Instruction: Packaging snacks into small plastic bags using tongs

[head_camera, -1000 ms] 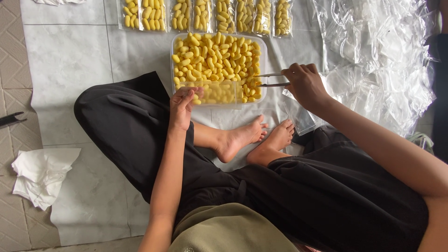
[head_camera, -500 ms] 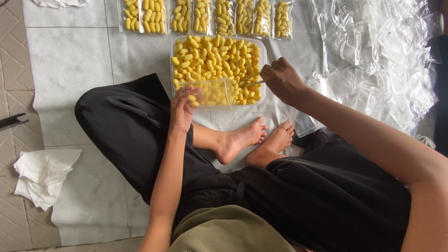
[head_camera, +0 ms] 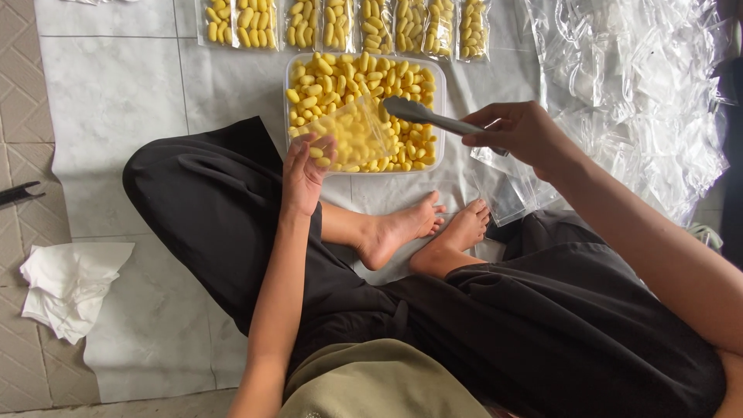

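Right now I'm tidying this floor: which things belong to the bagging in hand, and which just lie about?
In use:
left hand holding clear bag
right hand holding metal tongs
tub of yellow pieces
filled bags
empty bags

Lying about:
crumpled white tissue
dark tool at left edge

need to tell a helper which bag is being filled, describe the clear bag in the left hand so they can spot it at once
Start at the clear rectangular plastic tub heaped with small yellow oval pieces, on the pale floor sheet before the seated person. Over its near left corner, the left hand pinches a small clear plastic bag, and metal tongs in the right hand point at it. Unlike the filled bags lying flat beyond, it is held up.
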